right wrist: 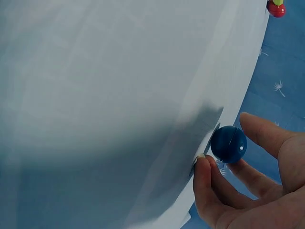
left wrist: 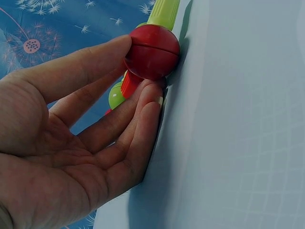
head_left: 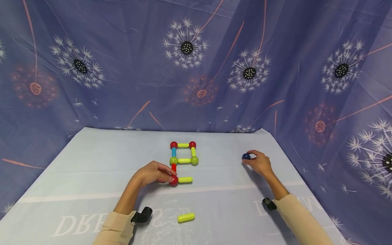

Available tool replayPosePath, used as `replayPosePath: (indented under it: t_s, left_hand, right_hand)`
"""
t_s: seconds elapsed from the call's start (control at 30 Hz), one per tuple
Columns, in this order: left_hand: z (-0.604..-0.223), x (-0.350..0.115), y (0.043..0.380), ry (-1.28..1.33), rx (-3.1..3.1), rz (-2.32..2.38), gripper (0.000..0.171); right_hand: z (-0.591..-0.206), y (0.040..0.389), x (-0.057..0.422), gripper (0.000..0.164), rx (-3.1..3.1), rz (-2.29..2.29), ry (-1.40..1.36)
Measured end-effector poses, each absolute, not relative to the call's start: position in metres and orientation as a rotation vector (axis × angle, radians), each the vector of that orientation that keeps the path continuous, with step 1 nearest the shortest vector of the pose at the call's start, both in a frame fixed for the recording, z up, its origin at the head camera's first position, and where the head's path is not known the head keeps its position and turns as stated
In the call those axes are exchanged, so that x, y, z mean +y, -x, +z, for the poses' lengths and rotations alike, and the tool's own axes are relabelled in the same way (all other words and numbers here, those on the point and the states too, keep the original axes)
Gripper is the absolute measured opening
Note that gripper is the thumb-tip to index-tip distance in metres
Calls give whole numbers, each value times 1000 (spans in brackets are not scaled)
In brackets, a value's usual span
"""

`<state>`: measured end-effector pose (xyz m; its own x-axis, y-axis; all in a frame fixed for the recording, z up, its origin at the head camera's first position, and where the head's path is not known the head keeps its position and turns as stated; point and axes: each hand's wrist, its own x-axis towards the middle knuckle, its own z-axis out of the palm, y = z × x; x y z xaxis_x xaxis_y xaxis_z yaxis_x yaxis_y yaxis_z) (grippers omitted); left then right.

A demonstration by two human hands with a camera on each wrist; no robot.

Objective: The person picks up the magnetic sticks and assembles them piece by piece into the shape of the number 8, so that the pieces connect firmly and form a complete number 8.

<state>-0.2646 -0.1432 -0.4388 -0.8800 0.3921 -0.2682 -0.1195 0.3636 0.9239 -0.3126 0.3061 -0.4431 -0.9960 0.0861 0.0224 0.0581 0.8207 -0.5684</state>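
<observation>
My left hand (head_left: 156, 173) pinches a red ball (left wrist: 152, 51) at the lower corner of a flat frame of balls and rods. From that ball a red rod (head_left: 174, 168) runs up to a green ball (head_left: 173, 161), and a yellow-green rod (head_left: 185, 179) points right. Above is a square with a blue rod (head_left: 174, 152), yellow-green rods, red upper balls and green lower balls. Off to the right, the thumb and fingers of my right hand (head_left: 259, 162) curl round a dark blue ball (right wrist: 228, 144) at the table surface.
A loose yellow-green rod (head_left: 186, 217) lies nearer the front of the white-covered table (head_left: 220, 204). Behind and beside the table hangs a purple-blue dandelion-print cloth (head_left: 137, 68). Dark wrist cameras sit at both sleeves.
</observation>
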Motion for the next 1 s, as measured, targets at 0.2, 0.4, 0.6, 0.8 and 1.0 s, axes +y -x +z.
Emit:
replayPosePath:
  t_s: [0.2,0.4,0.6,0.8,1.0]
  left_hand:
    - [-438,-143,264,-221,2194,1534,29]
    - [-438,-143,263,-230,2205,1530,30]
    - [-437,-142,262,-218,2213,1527,30]
    - [-438,-141,262,-215,2220,1529,29]
    - [-438,-141,263,-216,2206,1532,30]
  right_hand:
    - [-444,313,302,52,-2922,896,99]
    - [-444,312,299,46,-2913,887,109]
    - [-442,311,299,43,-2909,884,124]
    - [-440,309,299,42,-2901,886,125]
    - [-441,307,298,41,-2898,915,109]
